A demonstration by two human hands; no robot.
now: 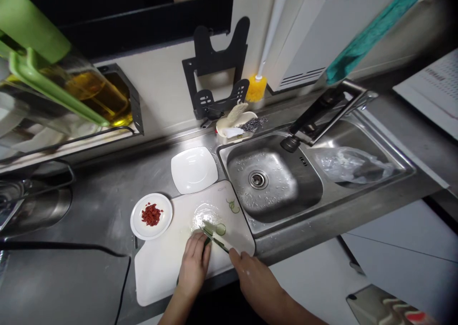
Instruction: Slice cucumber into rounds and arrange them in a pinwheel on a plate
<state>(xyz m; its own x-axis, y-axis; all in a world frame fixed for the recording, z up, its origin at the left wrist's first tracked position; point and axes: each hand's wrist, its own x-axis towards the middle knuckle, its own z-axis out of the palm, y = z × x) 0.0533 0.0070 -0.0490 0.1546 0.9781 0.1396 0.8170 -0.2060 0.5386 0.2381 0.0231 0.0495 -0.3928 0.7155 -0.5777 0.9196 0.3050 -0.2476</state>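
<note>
My right hand [252, 275] is closed round the handle of a kitchen knife [217, 241], whose blade points up and left over a white cutting board [161, 265]. My left hand [195, 260] is closed over a dark green cucumber [207, 241], mostly hidden under the fingers, right beside the blade. A thin round cucumber slice [221, 229] lies just past the knife. Several thin curved cucumber slices [233, 205] rest near the board's upper right corner. The board's middle looks wet and shiny.
A white plate [136, 225] of chopped red pieces [151, 214] overlaps the board's left edge. Behind the board stands an empty white square plate [194, 170]. On the right are a steel sink [282, 196], a black tap [311, 115] and a plastic bag [352, 165].
</note>
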